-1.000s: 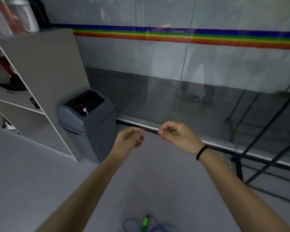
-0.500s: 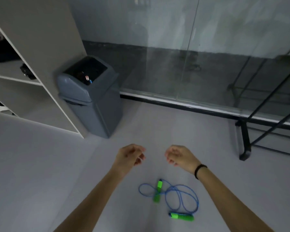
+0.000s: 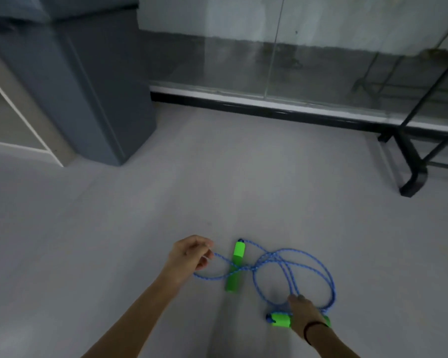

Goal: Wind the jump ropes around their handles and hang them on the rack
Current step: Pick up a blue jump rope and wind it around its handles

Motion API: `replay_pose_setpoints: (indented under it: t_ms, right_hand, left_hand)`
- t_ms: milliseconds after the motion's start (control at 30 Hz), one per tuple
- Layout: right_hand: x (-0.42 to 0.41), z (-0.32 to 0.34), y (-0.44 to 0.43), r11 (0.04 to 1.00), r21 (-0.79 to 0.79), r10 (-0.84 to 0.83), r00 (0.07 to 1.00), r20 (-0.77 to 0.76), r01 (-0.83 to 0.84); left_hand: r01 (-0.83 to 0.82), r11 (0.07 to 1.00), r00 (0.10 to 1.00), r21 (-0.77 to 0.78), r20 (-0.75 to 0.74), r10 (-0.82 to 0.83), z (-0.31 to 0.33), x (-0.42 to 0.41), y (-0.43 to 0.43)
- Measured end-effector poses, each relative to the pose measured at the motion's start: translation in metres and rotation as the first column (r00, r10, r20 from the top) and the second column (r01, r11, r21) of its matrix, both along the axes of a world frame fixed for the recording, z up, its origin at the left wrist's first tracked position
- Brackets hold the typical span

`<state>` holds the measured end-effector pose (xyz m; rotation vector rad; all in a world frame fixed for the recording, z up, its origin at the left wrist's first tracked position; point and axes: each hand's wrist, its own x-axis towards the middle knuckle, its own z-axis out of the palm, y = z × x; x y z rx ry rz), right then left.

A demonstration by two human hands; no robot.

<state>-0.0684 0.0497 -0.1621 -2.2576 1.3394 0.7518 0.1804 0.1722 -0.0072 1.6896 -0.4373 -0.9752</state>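
Note:
A blue jump rope (image 3: 269,257) lies in loose loops on the grey floor, with two bright green handles. One handle (image 3: 235,267) lies upright in the picture with rope crossing over it. My left hand (image 3: 189,254) is just left of it, fingers curled over the left end of a rope loop; whether it pinches the rope is unclear. My right hand (image 3: 304,317) is down on the second handle (image 3: 279,319), fingers wrapped over its middle, with both green ends showing. A black metal rack foot (image 3: 411,174) stands at the right.
A grey swing-lid bin (image 3: 88,86) stands at the upper left beside a white shelf unit (image 3: 16,120). A glass wall with a black base rail (image 3: 269,109) runs across the back. Bare grey floor lies all around the rope.
The view has dipped toward the floor and closer to the rope. Both hands have dropped from mid-air to the rope, the right one onto the lower handle.

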Motion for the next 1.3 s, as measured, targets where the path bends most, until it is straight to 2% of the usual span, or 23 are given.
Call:
replay_pose_setpoints:
  t_ms: [67,133,200,300,367,467,533,600,733,767,867,933,1000,1033,1100,1200,1300]
  right_hand:
    - [-0.012,-0.034,0.005,0.995,-0.091,0.025,0.997,-0.079,-0.032]
    - [-0.019,-0.052,0.009,0.961,-0.275,0.045,0.999,0.011,-0.04]
    - [-0.027,-0.064,0.015,0.923,-0.38,0.082,0.995,0.054,-0.056]
    - [-0.036,-0.087,0.012,0.903,-0.43,0.071,0.993,0.091,-0.025]
    - [-0.032,-0.073,0.015,0.913,-0.407,0.065,0.994,0.092,-0.022]
    - [-0.024,-0.057,0.016,0.973,-0.23,0.025,0.994,0.103,-0.001]
    - [-0.021,-0.051,0.011,0.986,-0.145,-0.065,0.99,0.126,0.083]
    - [-0.021,-0.049,0.007,0.98,-0.056,-0.176,0.96,0.218,0.193]
    - [-0.025,-0.054,0.002,0.927,-0.222,-0.242,0.934,0.264,0.303]
    - [-0.025,-0.055,0.004,0.91,-0.217,-0.284,0.911,0.299,0.355]
    - [-0.017,-0.057,0.02,0.865,-0.051,-0.44,0.802,0.405,0.5]
    - [-0.013,-0.063,0.038,0.878,0.019,-0.453,0.814,0.363,0.479]
    - [-0.012,-0.067,0.053,0.916,-0.011,-0.387,0.892,0.235,0.4]
    - [-0.009,-0.067,0.055,0.916,-0.016,-0.389,0.898,0.206,0.4]
    - [0.005,-0.061,0.052,0.88,0.067,-0.471,0.845,0.254,0.471]
    - [0.044,-0.036,0.034,0.792,0.238,-0.601,0.651,0.464,0.562]
    - [0.093,-0.019,0.002,0.75,0.346,-0.645,0.51,0.569,0.563]
  left_hand:
    - [-0.005,1.0,1.0,-0.009,0.022,0.005,-0.034,0.003,0.004]
    - [-0.003,1.0,0.999,-0.008,0.04,0.003,-0.054,0.003,0.01]
    - [0.011,1.0,0.999,-0.016,0.049,-0.01,-0.063,0.002,0.012]
    - [0.031,0.999,0.999,-0.028,0.035,-0.03,-0.065,-0.003,0.008]
    - [0.059,0.998,0.998,-0.031,0.022,-0.059,-0.064,-0.009,0.005]
    - [0.09,0.995,0.996,-0.035,0.022,-0.089,-0.065,-0.014,0.001]
    - [0.097,0.995,0.995,-0.039,0.014,-0.096,-0.066,-0.015,-0.002]
    - [0.098,0.994,0.995,-0.046,0.0,-0.098,-0.068,-0.018,-0.004]
    - [0.126,0.991,0.992,-0.049,-0.009,-0.126,-0.071,-0.024,-0.003]
    - [0.127,0.991,0.992,-0.05,-0.013,-0.127,-0.072,-0.025,-0.003]
    - [0.122,0.991,0.992,-0.056,-0.022,-0.124,-0.074,-0.027,-0.004]
    - [0.12,0.991,0.992,-0.059,-0.032,-0.122,-0.075,-0.027,-0.005]
    - [0.115,0.992,0.992,-0.059,-0.042,-0.118,-0.076,-0.028,-0.007]
    - [0.114,0.992,0.992,-0.06,-0.042,-0.116,-0.077,-0.028,-0.007]
    - [0.108,0.992,0.993,-0.058,-0.043,-0.111,-0.079,-0.027,-0.008]
    - [0.105,0.993,0.993,-0.047,-0.042,-0.107,-0.082,-0.025,-0.01]
    - [0.105,0.993,0.993,-0.052,-0.044,-0.107,-0.084,-0.023,-0.011]
